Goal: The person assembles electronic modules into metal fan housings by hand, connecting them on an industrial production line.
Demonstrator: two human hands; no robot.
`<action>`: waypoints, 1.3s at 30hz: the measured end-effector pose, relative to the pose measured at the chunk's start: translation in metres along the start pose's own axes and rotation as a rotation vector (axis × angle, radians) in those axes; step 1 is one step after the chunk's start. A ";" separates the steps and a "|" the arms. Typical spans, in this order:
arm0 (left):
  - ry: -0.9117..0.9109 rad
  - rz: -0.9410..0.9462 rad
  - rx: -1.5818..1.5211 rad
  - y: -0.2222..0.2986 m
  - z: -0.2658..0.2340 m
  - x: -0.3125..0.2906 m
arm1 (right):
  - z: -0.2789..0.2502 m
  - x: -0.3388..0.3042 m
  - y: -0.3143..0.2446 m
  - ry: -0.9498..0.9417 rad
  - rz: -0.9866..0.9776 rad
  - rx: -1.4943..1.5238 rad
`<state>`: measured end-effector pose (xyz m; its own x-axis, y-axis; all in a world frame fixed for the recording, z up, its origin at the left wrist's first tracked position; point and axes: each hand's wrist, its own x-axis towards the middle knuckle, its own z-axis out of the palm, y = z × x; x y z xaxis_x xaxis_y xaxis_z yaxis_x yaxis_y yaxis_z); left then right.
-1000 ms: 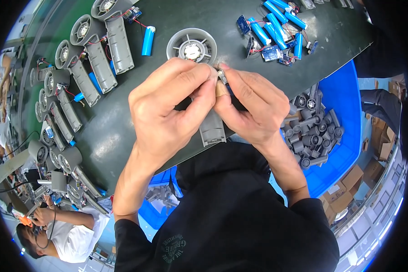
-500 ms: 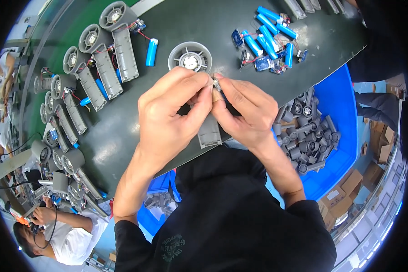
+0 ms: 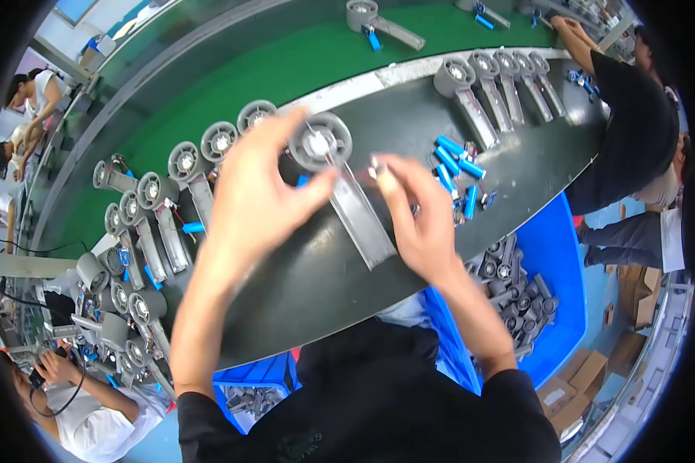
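A grey handheld-fan housing lies on the dark table between my hands, its round ringed head at the far end and its open trough-like handle pointing toward me. My left hand, a little blurred, is over the left side of the fan; its thumb and fingers are spread with nothing between them. Right of the handle, my right hand pinches thumb against forefinger. A tiny pale bit shows at those fingertips, too small to name, and thin reddish wire seems to run near it.
Blue cylindrical batteries with circuit boards lie in a pile to the right. Several fan housings stand along the left; more line the far right. A blue bin of grey parts is below the table edge. Co-workers are nearby.
My hands were together at the fan's neck and have come apart, the left opening and moving left, the right moving right. The view has turned, showing more of the green belt.
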<state>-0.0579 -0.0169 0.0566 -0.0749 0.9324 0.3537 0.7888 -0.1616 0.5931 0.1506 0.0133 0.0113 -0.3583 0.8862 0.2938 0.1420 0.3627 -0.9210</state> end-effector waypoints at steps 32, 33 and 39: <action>-0.613 0.263 -0.239 -0.001 0.091 0.073 | -0.146 0.186 0.064 -0.286 0.043 -1.151; -0.587 0.264 -0.236 0.003 0.102 0.059 | -0.143 0.181 0.056 -0.265 0.050 -1.148; -0.461 0.248 -0.241 0.005 0.110 0.019 | -0.129 0.136 -0.001 -0.089 -0.010 -1.092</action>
<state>0.0115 0.0353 -0.0137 0.4109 0.8930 0.1835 0.5832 -0.4122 0.7000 0.2206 0.1705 0.0849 -0.4227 0.8739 0.2401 0.8645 0.4684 -0.1826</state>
